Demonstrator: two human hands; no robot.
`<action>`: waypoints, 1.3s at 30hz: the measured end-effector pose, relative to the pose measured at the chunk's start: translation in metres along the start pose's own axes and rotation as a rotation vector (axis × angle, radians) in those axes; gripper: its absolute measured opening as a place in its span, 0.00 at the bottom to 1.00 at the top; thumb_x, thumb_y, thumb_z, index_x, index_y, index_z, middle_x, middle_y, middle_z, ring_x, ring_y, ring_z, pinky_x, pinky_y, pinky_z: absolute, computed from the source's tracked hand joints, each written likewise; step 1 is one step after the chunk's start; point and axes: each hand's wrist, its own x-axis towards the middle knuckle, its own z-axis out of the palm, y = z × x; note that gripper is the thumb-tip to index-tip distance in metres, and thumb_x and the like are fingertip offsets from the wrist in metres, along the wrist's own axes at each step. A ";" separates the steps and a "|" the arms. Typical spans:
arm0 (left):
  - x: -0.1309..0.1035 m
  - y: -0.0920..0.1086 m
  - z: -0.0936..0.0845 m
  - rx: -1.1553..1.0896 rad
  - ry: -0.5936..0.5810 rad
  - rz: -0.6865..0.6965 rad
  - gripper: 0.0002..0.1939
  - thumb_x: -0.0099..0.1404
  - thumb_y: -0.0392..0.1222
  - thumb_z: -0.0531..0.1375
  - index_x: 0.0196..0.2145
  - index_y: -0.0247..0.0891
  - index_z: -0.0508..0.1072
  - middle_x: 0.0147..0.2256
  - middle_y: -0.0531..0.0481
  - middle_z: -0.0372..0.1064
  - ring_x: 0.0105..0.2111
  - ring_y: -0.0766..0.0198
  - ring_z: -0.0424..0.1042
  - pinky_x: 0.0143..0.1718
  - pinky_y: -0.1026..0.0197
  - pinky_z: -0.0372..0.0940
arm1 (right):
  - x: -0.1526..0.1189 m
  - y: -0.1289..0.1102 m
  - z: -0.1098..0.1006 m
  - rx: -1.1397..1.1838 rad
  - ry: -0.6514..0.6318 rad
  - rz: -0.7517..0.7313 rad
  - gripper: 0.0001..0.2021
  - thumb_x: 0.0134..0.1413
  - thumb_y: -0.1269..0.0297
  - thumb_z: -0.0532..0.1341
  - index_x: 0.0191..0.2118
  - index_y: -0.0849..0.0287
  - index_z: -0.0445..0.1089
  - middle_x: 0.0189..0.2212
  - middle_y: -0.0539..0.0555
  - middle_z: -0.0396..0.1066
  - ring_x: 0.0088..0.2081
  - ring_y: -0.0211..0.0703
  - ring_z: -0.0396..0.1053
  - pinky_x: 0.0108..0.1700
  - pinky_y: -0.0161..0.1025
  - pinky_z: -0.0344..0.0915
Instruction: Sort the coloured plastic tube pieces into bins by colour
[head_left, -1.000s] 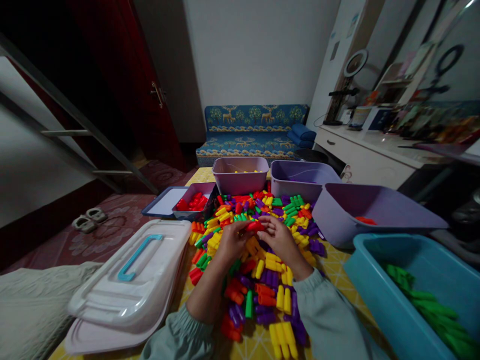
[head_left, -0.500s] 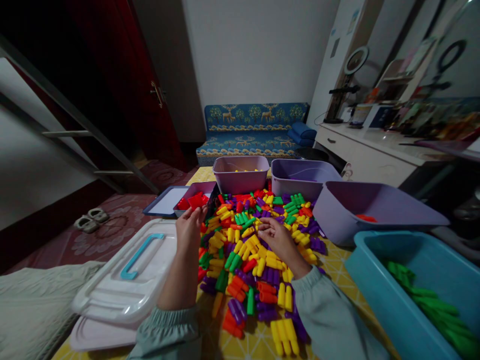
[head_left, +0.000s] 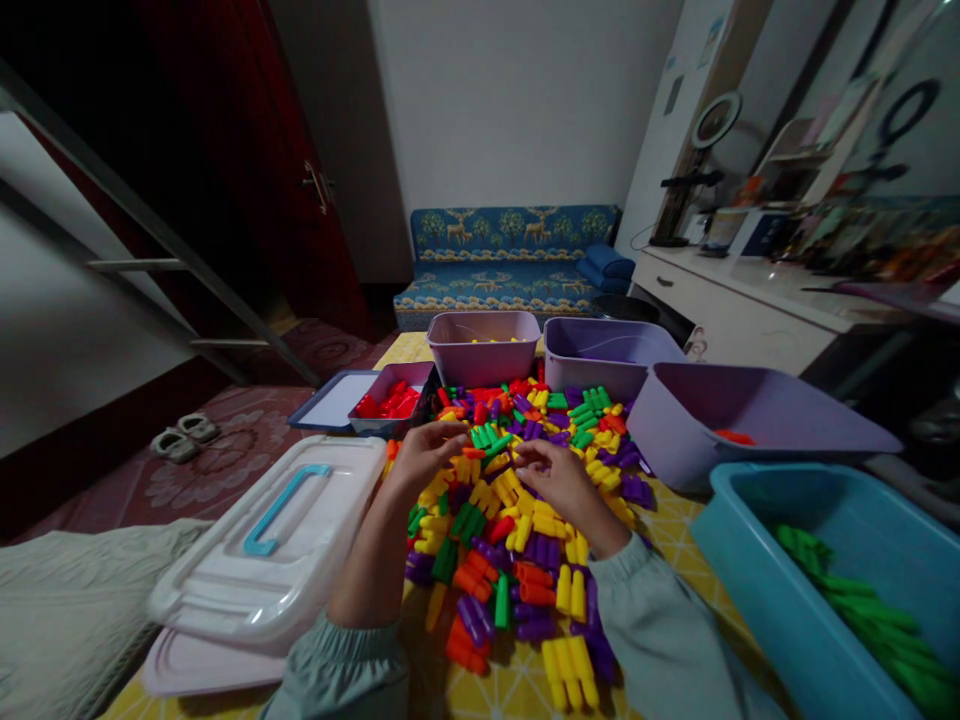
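A large pile of plastic finger-shaped toy pieces (head_left: 517, 490) in yellow, purple, green, orange and red covers the middle of the table. My left hand (head_left: 429, 455) hovers over the pile's left side, fingers stretched to the right and nothing visible in them. Opposite it, my right hand (head_left: 555, 478) is above the middle of the pile with loosely bent fingers and a gap at the thumb; I see no piece in it. Red pieces (head_left: 390, 402) lie in a small pinkish box (head_left: 369, 425) beyond my left hand.
Behind the pile stand a pink bin (head_left: 484, 365) and a purple bin (head_left: 592, 372). At right are a lilac bin (head_left: 667, 440) with an orange piece and a teal bin (head_left: 750, 540) with green pieces. White lids (head_left: 315, 530) lie at left.
My left hand has let go of a red piece above the small box and moved right and nearer, over the pile. My right hand has hardly moved.
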 end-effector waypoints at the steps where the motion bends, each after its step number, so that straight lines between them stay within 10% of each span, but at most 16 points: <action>1: -0.002 0.000 0.003 0.108 -0.103 0.009 0.21 0.51 0.50 0.65 0.39 0.32 0.78 0.33 0.44 0.76 0.28 0.63 0.72 0.26 0.66 0.65 | -0.001 -0.002 -0.002 -0.071 -0.015 -0.012 0.14 0.43 0.69 0.62 0.40 0.59 0.73 0.34 0.53 0.76 0.33 0.41 0.73 0.37 0.37 0.68; 4: -0.008 0.002 0.012 0.382 -0.366 0.061 0.15 0.51 0.44 0.64 0.37 0.35 0.79 0.29 0.48 0.75 0.25 0.64 0.70 0.24 0.67 0.61 | -0.005 -0.009 -0.008 -0.293 -0.092 -0.039 0.15 0.42 0.67 0.65 0.41 0.56 0.74 0.33 0.52 0.76 0.31 0.41 0.71 0.35 0.37 0.66; 8: -0.017 0.013 0.020 0.633 -0.431 0.166 0.16 0.49 0.39 0.64 0.38 0.39 0.79 0.29 0.52 0.75 0.26 0.64 0.70 0.26 0.67 0.60 | -0.011 -0.016 -0.006 -0.452 -0.179 -0.066 0.23 0.42 0.65 0.66 0.49 0.55 0.72 0.37 0.53 0.75 0.34 0.44 0.71 0.36 0.37 0.64; 16: -0.023 0.016 0.041 0.821 -0.261 0.234 0.17 0.51 0.42 0.63 0.42 0.41 0.76 0.34 0.48 0.76 0.32 0.59 0.73 0.30 0.65 0.61 | -0.008 -0.009 0.013 -0.530 -0.150 -0.080 0.27 0.42 0.73 0.60 0.54 0.60 0.68 0.47 0.59 0.71 0.47 0.48 0.69 0.50 0.39 0.62; 26: -0.013 0.007 0.049 0.929 0.070 0.161 0.16 0.60 0.32 0.56 0.44 0.42 0.75 0.43 0.47 0.73 0.41 0.59 0.73 0.39 0.63 0.63 | -0.003 0.000 -0.010 -0.657 0.127 0.006 0.05 0.48 0.67 0.62 0.34 0.57 0.72 0.33 0.52 0.73 0.34 0.41 0.69 0.35 0.34 0.59; 39: -0.015 0.001 0.058 1.081 0.028 0.160 0.16 0.63 0.40 0.56 0.49 0.47 0.72 0.46 0.49 0.72 0.41 0.57 0.73 0.36 0.62 0.63 | -0.005 0.009 0.008 -0.519 0.044 -0.041 0.12 0.53 0.66 0.60 0.45 0.58 0.70 0.40 0.55 0.75 0.40 0.43 0.72 0.39 0.35 0.63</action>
